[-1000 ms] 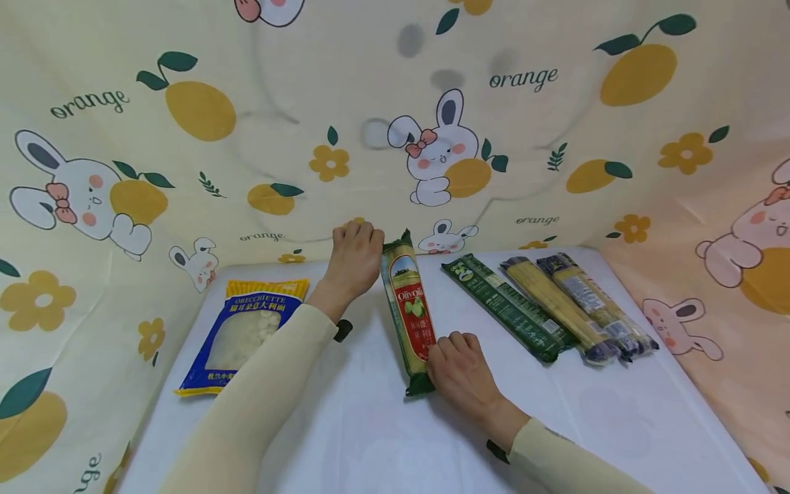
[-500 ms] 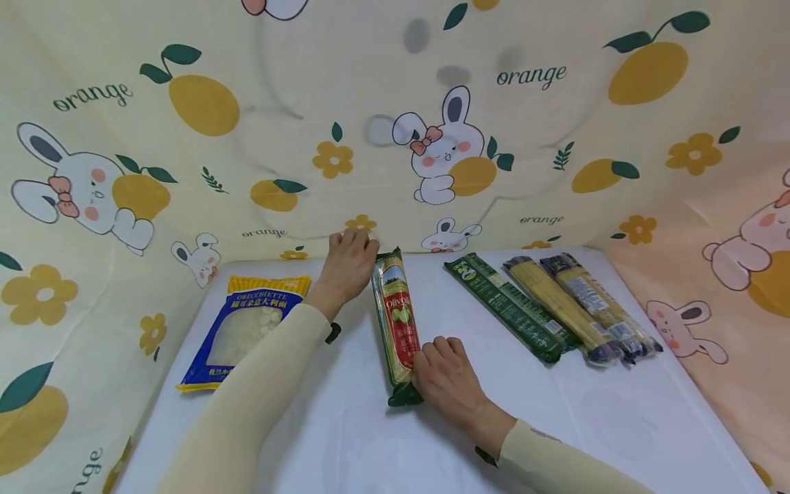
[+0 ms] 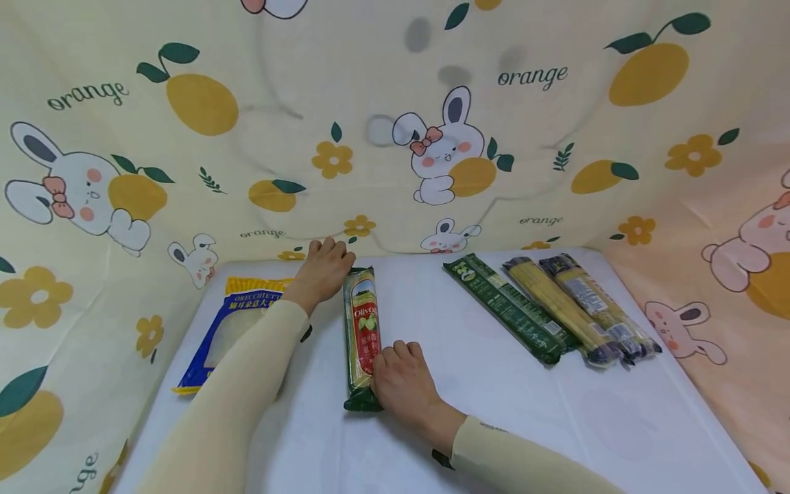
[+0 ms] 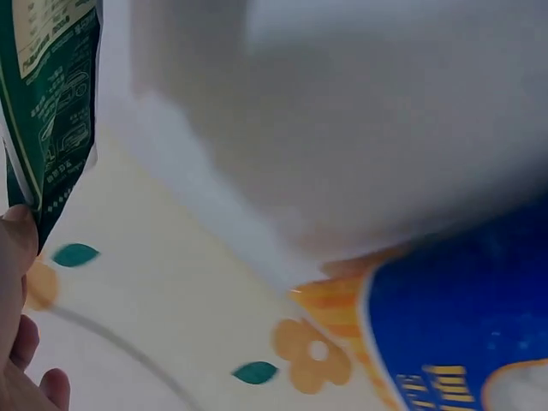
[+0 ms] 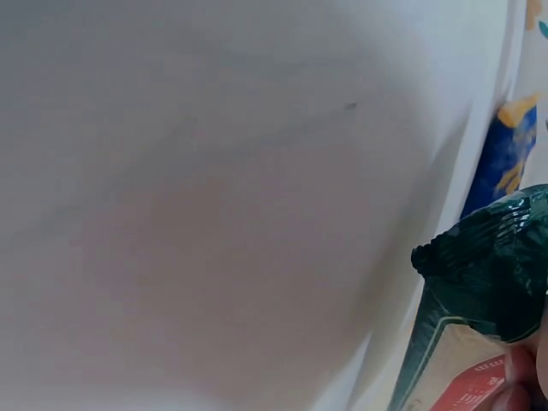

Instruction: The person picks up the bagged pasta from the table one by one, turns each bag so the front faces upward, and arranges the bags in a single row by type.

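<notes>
A green spaghetti packet [image 3: 363, 329] with a red label stands lengthwise near the middle of the table in the head view. My left hand [image 3: 322, 271] pinches its far end; in the left wrist view the thumb [image 4: 19, 227] presses on the green corner. Lower down, my right hand [image 3: 407, 381] grips the packet's right edge close to the near end. The right wrist view shows the crimped green end [image 5: 492, 265] beside the fingertips [image 5: 518, 368]. Partly covered by my left arm, a blue and yellow orecchiette bag [image 3: 216, 336] lies to the left.
To the right lie a second green packet [image 3: 509, 309], a clear spaghetti packet [image 3: 558, 305] and another one with a white label [image 3: 595, 302], side by side at a slant. A patterned cloth [image 3: 370, 199] hangs behind the white table [image 3: 494, 412].
Both hands have moved left with the spaghetti packet, bringing it closer to the orecchiette bag. It has turned from a slant to nearly straight. The packets on the right have stayed put.
</notes>
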`<state>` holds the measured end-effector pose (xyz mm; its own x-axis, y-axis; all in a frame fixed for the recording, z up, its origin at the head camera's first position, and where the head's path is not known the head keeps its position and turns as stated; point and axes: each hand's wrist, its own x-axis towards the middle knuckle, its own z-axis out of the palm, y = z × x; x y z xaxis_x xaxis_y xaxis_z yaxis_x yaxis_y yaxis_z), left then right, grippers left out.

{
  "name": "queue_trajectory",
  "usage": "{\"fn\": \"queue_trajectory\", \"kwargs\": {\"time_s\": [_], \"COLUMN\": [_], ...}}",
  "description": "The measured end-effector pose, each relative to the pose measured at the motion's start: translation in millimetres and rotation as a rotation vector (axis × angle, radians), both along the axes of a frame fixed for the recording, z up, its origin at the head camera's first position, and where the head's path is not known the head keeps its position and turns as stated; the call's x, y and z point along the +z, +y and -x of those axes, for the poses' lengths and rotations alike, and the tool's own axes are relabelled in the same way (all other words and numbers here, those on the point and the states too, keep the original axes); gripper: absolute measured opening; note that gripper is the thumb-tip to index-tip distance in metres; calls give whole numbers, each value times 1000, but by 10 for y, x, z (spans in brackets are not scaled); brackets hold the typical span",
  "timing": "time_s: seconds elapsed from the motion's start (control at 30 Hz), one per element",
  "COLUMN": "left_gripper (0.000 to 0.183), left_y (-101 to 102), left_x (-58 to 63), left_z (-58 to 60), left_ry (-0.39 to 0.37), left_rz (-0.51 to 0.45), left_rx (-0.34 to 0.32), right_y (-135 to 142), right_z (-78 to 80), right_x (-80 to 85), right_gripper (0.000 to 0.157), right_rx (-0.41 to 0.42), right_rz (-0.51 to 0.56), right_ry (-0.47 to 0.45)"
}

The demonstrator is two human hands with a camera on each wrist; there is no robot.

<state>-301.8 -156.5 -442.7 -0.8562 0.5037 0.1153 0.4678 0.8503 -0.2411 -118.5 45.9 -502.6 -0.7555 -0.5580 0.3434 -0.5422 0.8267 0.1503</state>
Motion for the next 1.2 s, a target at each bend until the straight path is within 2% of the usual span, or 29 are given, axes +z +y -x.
{"fn": "queue_trajectory", "kwargs": {"time_s": [0.27, 0.33, 0.5, 0.6, 0.73, 0.83, 0.93, 1.03, 1.13, 1.2], "left_gripper": [13, 11, 13, 21, 37, 61, 80, 82, 77, 73], "left_y": [-222, -287, -387, -308, -22, 193, 308, 314, 243, 168], "left_x": [-108, -119, -131, -129, -179, -311, -490, -651, -755, -795], "left_z": [20, 13, -51, -188, -587, -934, -1174, -1280, -1294, -1276], "left_ry": [-13, -19, -15, -29, -148, -287, -401, -436, -398, -371], "left_rz": [24, 14, -88, -110, -94, -118, -178, -183, -132, -98], "left_rx": [33, 46, 150, 187, 186, 211, 264, 288, 256, 231], "right_y": [-302, -369, -350, -140, 291, 645, 980, 1317, 1672, 1900], "right_z": [10, -19, -122, -129, -56, 37, 154, 296, 465, 570], "right_x": [-37, -34, -14, -45, -90, -83, -55, -36, -36, -38], "right_gripper": [25, 25, 17, 13, 10, 9, 6, 9, 23, 34], "right_rx": [10, 42, 114, 103, 60, 22, -45, -121, -188, -238], "right_rz": [-32, -17, -10, 4, 110, 180, 205, 199, 191, 165], "right_ry": [-32, -79, -226, -241, -184, -120, -79, -53, -45, -83]}}
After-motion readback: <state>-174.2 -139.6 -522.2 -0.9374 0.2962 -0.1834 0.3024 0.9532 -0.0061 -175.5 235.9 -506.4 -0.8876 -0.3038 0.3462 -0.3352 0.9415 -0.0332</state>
